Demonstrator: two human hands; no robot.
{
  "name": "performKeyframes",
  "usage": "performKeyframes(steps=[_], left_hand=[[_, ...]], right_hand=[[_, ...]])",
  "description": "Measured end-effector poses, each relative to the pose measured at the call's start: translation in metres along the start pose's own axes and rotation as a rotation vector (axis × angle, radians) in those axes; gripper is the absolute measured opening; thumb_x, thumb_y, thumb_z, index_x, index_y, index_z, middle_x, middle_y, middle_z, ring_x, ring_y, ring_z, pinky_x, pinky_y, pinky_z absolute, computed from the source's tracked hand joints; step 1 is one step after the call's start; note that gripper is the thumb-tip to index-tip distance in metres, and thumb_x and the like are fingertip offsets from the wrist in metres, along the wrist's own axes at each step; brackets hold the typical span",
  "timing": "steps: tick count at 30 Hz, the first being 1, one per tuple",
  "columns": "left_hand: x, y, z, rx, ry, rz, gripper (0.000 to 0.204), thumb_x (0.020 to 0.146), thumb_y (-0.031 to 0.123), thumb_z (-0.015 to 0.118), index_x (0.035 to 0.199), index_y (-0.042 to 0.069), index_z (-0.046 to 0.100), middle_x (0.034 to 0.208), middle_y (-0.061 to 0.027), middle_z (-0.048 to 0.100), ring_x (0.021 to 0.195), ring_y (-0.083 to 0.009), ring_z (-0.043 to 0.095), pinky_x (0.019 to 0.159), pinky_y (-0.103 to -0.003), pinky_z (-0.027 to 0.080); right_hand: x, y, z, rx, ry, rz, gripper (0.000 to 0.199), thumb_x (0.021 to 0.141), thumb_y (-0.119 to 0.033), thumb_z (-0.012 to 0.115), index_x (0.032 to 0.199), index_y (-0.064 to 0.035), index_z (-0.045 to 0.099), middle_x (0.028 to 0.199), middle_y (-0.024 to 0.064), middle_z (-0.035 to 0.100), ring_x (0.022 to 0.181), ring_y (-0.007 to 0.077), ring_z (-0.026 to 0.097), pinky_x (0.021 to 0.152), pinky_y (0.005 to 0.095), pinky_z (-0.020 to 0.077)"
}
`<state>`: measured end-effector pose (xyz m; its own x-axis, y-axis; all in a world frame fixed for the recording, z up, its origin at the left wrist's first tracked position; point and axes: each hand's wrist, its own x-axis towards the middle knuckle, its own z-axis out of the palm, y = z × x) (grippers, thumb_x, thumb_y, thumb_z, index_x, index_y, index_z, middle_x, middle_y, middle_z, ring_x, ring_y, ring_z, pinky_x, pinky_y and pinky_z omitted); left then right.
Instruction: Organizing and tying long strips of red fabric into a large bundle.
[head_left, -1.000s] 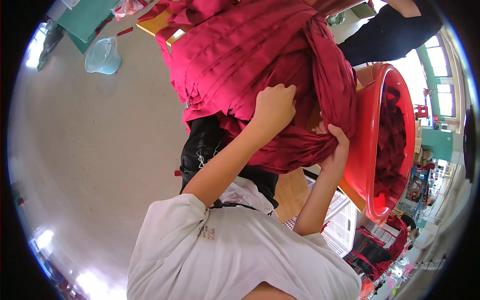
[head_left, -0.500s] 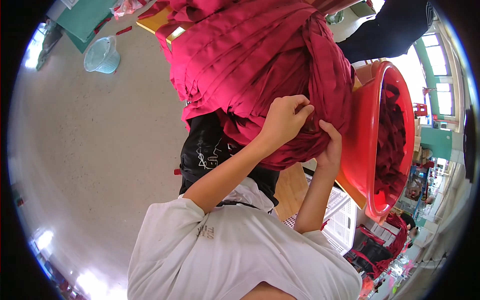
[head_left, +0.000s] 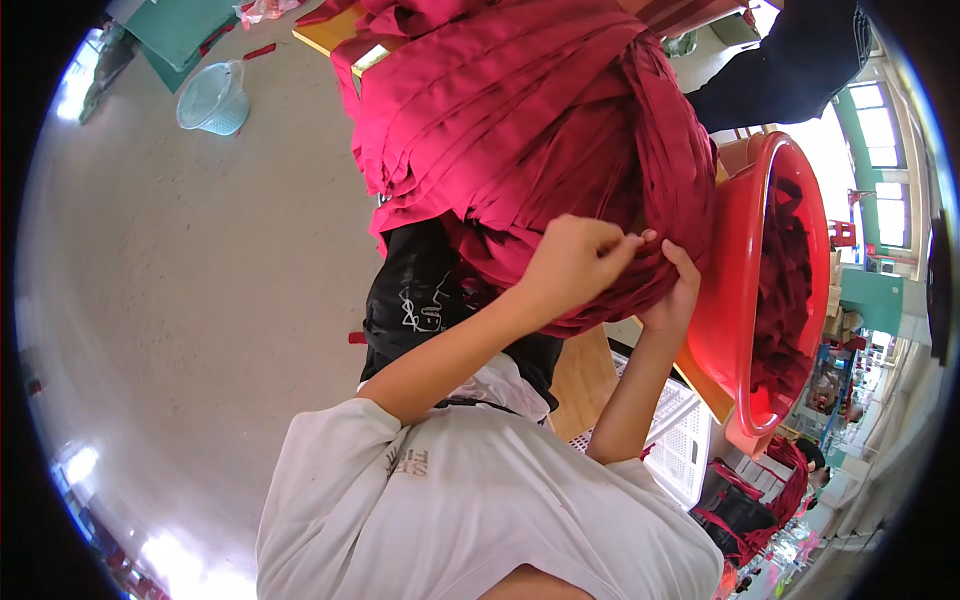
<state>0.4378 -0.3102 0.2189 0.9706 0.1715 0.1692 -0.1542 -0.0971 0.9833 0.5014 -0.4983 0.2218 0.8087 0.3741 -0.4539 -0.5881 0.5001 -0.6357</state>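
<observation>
Red cloth strips (head_left: 490,110) lie heaped over the lap (head_left: 400,290), the handling apparently unfinished. The right hand (head_left: 676,292) curls around their edge; the left hand (head_left: 578,265) pinches nearly closed, its hold unclear. A red tub (head_left: 732,300) alongside contains darker cloth (head_left: 785,290).

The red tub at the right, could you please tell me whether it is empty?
The red tub is not empty: dark red cloth shows inside; how full, I cannot tell.

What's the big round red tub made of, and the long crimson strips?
The big round red tub is probably smooth, glossy plastic: it shines. The long crimson strips seem like softly sheened cloth, because they fold and drape; fibre unclear.
</observation>
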Motion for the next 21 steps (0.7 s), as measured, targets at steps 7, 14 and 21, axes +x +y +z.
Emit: performKeyframes(steps=[7,14,21], left_hand=[[0.035,-0.021,-0.006,0.434,-0.022,0.057,0.022,0.083,0.023,0.068,0.079,0.002,0.066,0.073,-0.017,0.066,0.069,-0.0348,0.066,0.062,-0.044,0.051],[0.068,-0.024,0.021,0.767,-0.297,0.086,0.023,0.08,0.028,0.069,0.079,0.004,0.069,0.075,-0.0182,0.068,0.072,-0.0353,0.069,0.065,-0.043,0.054],[0.074,-0.023,0.025,0.8,-0.281,0.041,0.018,0.073,0.022,0.07,0.078,0.005,0.069,0.084,-0.0188,0.069,0.082,-0.0335,0.069,0.07,-0.041,0.054]], right_hand=[[-0.007,-0.006,0.014,-0.073,0.031,-0.031,0.016,0.084,-0.011,0.063,0.092,0.0026,0.061,0.085,0.0092,0.063,0.083,0.022,0.062,0.101,0.0374,0.0455],[-0.012,-0.004,0.02,-0.056,0.067,-0.035,0.018,0.083,-0.012,0.063,0.093,0.0034,0.062,0.087,0.0113,0.064,0.084,0.0241,0.063,0.097,0.0385,0.0478],[-0.009,-0.004,0.014,-0.065,0.075,-0.053,0.021,0.082,-0.011,0.064,0.096,0.0041,0.061,0.089,0.0126,0.064,0.087,0.0258,0.063,0.095,0.0394,0.0484]])
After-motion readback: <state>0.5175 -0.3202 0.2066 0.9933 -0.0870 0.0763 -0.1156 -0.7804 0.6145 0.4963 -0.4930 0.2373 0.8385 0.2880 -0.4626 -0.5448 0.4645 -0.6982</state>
